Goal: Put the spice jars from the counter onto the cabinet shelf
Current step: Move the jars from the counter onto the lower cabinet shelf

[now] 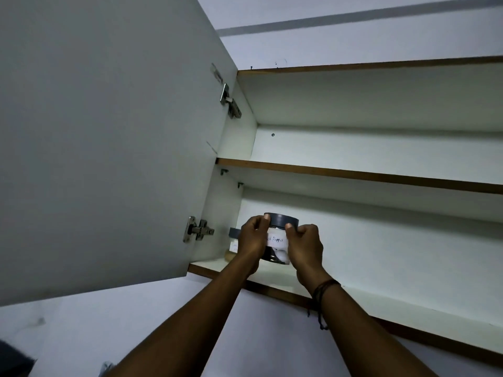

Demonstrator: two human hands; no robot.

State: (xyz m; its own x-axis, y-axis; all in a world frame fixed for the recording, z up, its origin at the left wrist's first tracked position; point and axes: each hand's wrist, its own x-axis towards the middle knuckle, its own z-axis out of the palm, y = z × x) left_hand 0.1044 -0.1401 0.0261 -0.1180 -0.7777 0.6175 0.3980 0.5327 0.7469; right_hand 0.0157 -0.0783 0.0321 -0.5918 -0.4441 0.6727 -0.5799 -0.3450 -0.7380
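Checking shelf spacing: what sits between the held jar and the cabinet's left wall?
In the head view, a second jar, partly hidden behind the left hand, stands there.

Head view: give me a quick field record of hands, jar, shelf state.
held item: black pepper jar, grey lid, handwritten label
left hand: gripping jar's left side
right hand: gripping jar's right side, cord bracelets on wrist
jar position: at bottom shelf, near its left end
other jar: behind left hand, mostly hidden
cabinet door: open
upper shelf: nothing visible from below
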